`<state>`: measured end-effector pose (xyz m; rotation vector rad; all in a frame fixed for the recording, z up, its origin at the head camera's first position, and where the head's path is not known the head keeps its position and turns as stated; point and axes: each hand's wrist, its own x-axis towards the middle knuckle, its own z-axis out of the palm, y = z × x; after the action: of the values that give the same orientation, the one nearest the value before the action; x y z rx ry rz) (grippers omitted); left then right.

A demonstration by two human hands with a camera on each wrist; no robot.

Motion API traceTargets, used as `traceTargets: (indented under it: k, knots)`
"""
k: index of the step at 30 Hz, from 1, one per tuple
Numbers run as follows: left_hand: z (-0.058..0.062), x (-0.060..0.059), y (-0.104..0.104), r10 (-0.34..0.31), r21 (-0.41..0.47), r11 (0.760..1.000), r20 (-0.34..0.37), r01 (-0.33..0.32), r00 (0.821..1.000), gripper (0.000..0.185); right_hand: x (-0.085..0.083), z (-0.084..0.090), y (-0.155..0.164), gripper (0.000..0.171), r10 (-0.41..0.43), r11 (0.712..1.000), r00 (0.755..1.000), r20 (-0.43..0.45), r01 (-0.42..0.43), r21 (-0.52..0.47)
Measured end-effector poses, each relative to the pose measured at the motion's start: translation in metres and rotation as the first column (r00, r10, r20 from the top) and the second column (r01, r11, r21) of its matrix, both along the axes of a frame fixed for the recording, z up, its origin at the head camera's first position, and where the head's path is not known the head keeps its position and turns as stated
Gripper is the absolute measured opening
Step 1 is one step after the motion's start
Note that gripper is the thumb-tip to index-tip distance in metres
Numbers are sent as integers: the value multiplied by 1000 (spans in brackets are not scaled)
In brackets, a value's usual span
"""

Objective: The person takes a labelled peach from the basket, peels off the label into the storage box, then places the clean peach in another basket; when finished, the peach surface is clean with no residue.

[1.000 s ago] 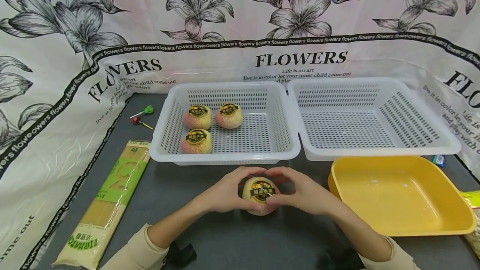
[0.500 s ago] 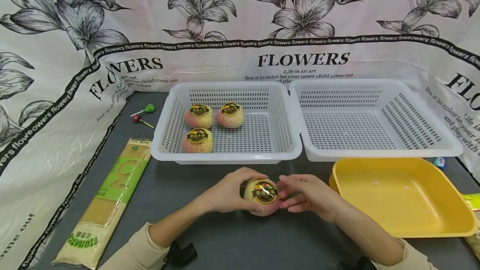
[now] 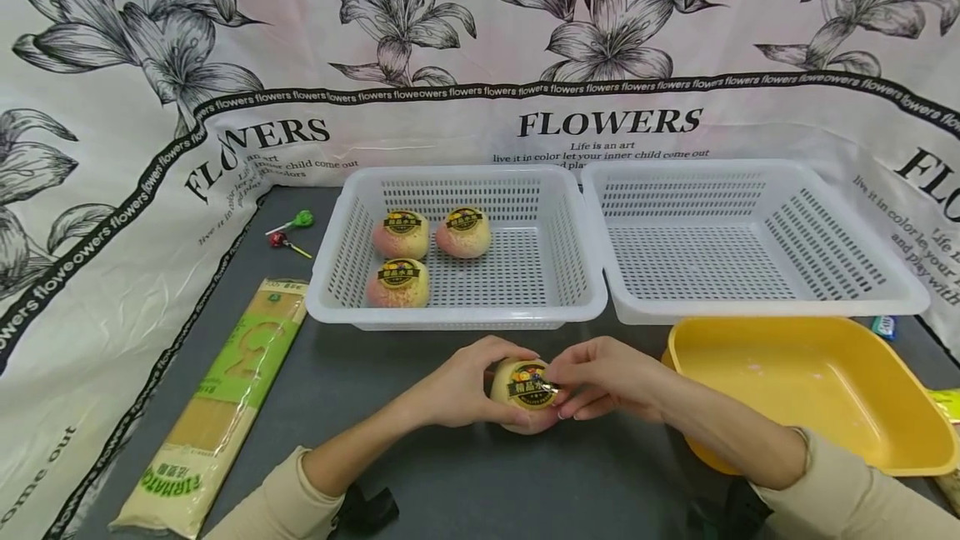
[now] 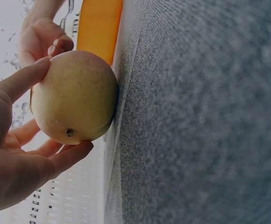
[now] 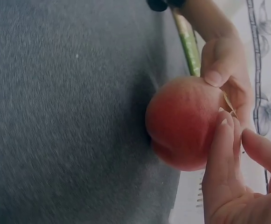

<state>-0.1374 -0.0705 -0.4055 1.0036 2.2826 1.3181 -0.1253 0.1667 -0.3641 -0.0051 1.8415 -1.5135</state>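
Observation:
A yellow-pink peach [image 3: 522, 401] with a dark round sticker [image 3: 527, 384] stands on the grey table [image 3: 450, 473], just in front of the left basket. My left hand [image 3: 463, 390] grips it from the left, fingers curled round its side. My right hand [image 3: 596, 386] is at its right side, thumb and fingertips pinching the sticker's lifted edge. In the left wrist view the peach [image 4: 74, 98] sits between my left hand's fingers [image 4: 28, 158]. The right wrist view shows the peach's red side [image 5: 186, 121] with my right hand's fingertips [image 5: 224, 154] on it.
The left white basket [image 3: 457, 319] holds three stickered peaches [image 3: 397, 283]; the right white basket [image 3: 757, 311] has nothing in it. A yellow tray [image 3: 810, 390] lies at front right. A pasta packet [image 3: 217, 407] and two lollipops [image 3: 288, 232] lie at left.
My right hand has stopped cupping the peach, drew back a little, and now pinches at the sticker's right edge. The left hand keeps its grip.

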Motion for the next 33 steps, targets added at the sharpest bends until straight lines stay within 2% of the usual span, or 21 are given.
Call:
traceTargets:
  k: [7,11,14,16,22,28,33]
  knots:
    - [1,-1,0,-1,-10,1000,13,1,1000,64,-2,11,-6,25,31,996,991,-132,-20,86]
    - [0,-2,0,-5,-12,1000,-9,4,1000,62,-3,22,-2,26,27,999,984,-177,-21,36]
    - [0,-3,0,-4,-13,1000,-13,4,1000,62,-6,32,8,27,45,999,983,-176,-46,-3]
    - [0,-3,0,-2,-15,1000,4,2,1000,63,-7,36,17,26,69,998,984,-165,-69,6]
    - [1,-1,0,10,-14,1000,49,-9,999,62,-8,35,61,21,106,994,979,-176,-99,48]
    - [2,0,-1,20,-14,1000,59,-19,998,63,-6,24,123,9,121,993,974,-194,-115,39]
    - [2,-1,-1,12,-9,1000,59,-12,998,63,-3,8,175,17,110,993,981,-159,-114,-14]
